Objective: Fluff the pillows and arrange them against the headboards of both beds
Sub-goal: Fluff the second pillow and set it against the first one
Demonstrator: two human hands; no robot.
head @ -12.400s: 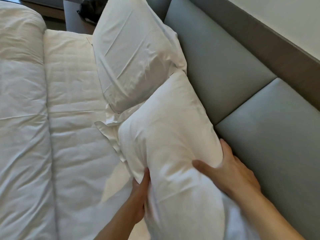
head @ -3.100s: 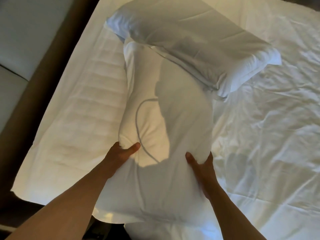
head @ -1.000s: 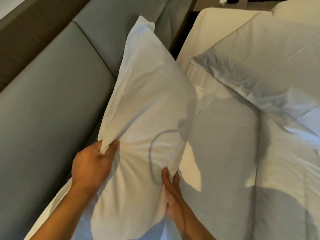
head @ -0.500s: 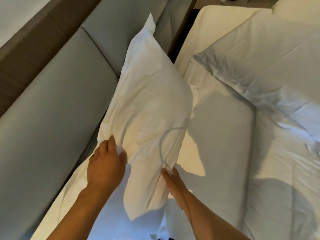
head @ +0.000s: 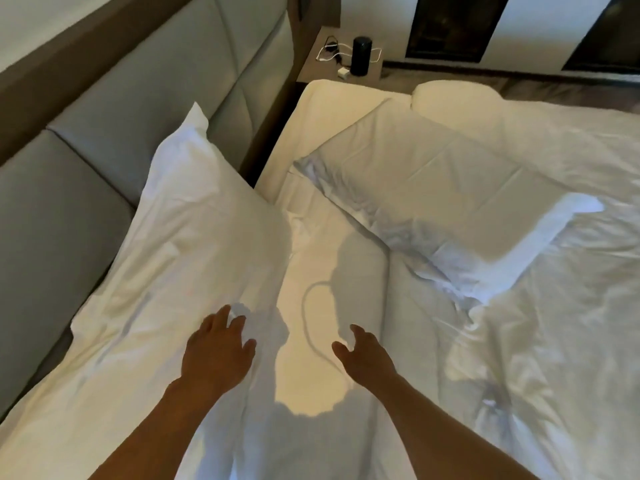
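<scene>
Two pillows: both white, both on the same bed, well apart from each other.
Near pillow (head: 194, 237): leans tilted against the grey padded headboard (head: 114, 98), its upper corner standing up against the panel, its lower end spread down onto the sheet toward the person.
Far pillow (head: 450, 202): lies flat out on the bed, away from the headboard, turned at an angle with one corner pointing to the right; its near edge is creased and in shade.
Left hand (head: 216, 351): fingers spread and loose, palm down over the lower end of the near pillow; the fingertips reach its fabric, but whether they press on it cannot be told. It clasps nothing.
Right hand (head: 363, 355): fingers apart and slightly curled, just above the sheet to the right of the near pillow, holding nothing.
Sheet (head: 346, 271): white, bare between the two pillows, with a warm patch of light and the shadow of a looping cord across it.
Duvet (head: 536, 341): white and rumpled, covering the right side of the bed past the far pillow.
Nightstand (head: 311, 64): brown, beyond the far end of the headboard, beside the bed's top corner.
Black cylinder (head: 360, 57): stands upright on the nightstand.
White cable (head: 332, 51): tangled on the nightstand beside the cylinder, with a small white plug near it.
</scene>
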